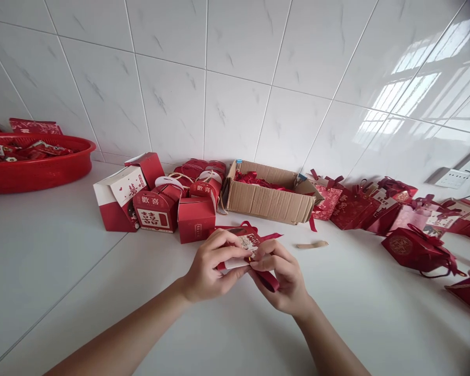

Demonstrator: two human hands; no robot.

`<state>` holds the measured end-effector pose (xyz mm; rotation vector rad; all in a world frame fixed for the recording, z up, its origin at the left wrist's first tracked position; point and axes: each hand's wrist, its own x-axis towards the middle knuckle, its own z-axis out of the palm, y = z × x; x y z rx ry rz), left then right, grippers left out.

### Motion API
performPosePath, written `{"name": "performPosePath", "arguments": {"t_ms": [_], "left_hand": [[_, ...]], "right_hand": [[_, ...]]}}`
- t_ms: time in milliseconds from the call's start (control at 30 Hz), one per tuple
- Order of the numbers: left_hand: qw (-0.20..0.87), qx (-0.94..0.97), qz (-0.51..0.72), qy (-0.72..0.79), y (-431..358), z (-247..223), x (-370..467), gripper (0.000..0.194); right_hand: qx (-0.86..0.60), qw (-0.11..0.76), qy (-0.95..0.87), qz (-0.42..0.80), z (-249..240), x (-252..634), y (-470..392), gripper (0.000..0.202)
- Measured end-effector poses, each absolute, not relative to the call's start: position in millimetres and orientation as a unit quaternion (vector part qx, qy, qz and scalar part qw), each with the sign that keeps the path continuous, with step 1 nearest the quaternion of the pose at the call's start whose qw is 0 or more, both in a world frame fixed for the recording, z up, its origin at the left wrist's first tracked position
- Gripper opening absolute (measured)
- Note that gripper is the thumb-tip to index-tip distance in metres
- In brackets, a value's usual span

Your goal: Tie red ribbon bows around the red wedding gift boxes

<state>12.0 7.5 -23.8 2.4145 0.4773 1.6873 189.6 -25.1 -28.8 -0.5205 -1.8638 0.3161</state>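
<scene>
A small red gift box (249, 241) with gold and white print is between my hands, just above the white table. My left hand (218, 263) is closed on its left side, fingers over the top and thumb along the pale lower edge. On the right, my right hand (282, 277) pinches a dark red ribbon (267, 281) against the box's near edge, and a loop of it hangs by the palm. More ribbon shows behind the box, one end pointing right. My fingertips nearly meet and partly cover the box.
Behind my hands stands a cardboard carton (270, 201) holding red ribbons. Several red boxes (156, 211) are grouped left of it, and a red basket (43, 172) with packets is farther left. Red gift bags (350, 206) line the right side. A beige strip (312, 245) lies nearby.
</scene>
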Motion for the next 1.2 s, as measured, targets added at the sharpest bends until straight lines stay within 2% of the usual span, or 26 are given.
{"name": "performPosePath", "arguments": {"t_ms": [233, 500, 633, 700, 767, 867, 1033, 1200], "left_hand": [[0.114, 0.795, 0.565, 0.188, 6.3, -25.9, 11.5, 0.014], [0.091, 0.789, 0.578, 0.187, 6.1, -27.5, 15.0, 0.009], [0.033, 0.805, 0.568, 0.166, 8.3, -26.8, 13.1, 0.010], [-0.014, 0.811, 0.567, 0.145, 9.7, -26.4, 11.3, 0.013], [-0.046, 0.811, 0.567, 0.133, 10.3, -25.9, 9.8, 0.014], [-0.059, 0.817, 0.561, 0.123, 9.7, -25.1, 8.9, 0.013], [-0.062, 0.817, 0.558, 0.133, 7.2, -25.7, 9.1, 0.011], [-0.059, 0.806, 0.567, 0.162, 6.0, -27.4, 9.4, 0.011]], "right_hand": [[-0.218, 0.553, -0.793, 0.134, -24.9, 189.9, -28.0, 0.026], [-0.226, 0.551, -0.794, 0.123, -24.2, 189.5, -27.4, 0.025], [-0.233, 0.549, -0.794, 0.118, -24.2, 188.7, -29.0, 0.025], [-0.243, 0.547, -0.789, 0.135, -24.9, 188.4, -30.0, 0.030], [-0.259, 0.545, -0.782, 0.157, -25.4, 188.6, -30.5, 0.044], [-0.274, 0.537, -0.786, 0.138, -25.1, 189.5, -30.1, 0.056], [-0.262, 0.526, -0.802, 0.105, -23.3, 189.3, -28.1, 0.040], [-0.260, 0.545, -0.790, 0.099, -25.5, 186.6, -28.1, 0.042]]}}
